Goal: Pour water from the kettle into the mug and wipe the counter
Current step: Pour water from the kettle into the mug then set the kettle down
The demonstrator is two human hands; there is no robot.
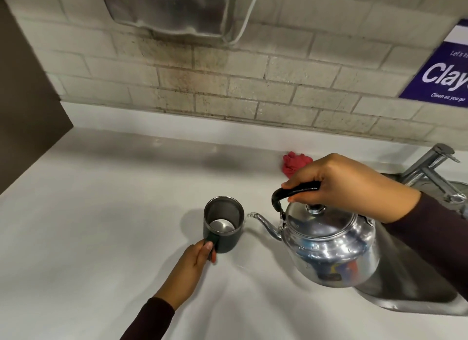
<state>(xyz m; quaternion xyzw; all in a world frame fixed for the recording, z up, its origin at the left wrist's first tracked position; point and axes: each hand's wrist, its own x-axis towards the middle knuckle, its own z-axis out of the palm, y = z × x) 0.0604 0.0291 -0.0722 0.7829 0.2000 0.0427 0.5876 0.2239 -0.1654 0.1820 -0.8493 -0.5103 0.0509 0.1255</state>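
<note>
A dark mug (224, 224) with a steel inside stands upright on the white counter (101, 225). My left hand (193, 263) grips its handle from the near side. My right hand (336, 182) is closed on the black handle of a shiny metal kettle (326, 246), held in the air to the right of the mug and tilted left. Its spout tip is just right of the mug's rim, and a thin thread of water shows at the tip, falling beside the rim. A crumpled red cloth (295, 162) lies on the counter by the wall, behind my right hand.
A steel sink (415, 284) lies under and right of the kettle, with a chrome tap (433, 170) at its back. A tiled wall runs behind the counter, carrying a metal dispenser (174, 7) above and a purple sign (440, 73) at right. A dark panel (27, 91) bounds the left.
</note>
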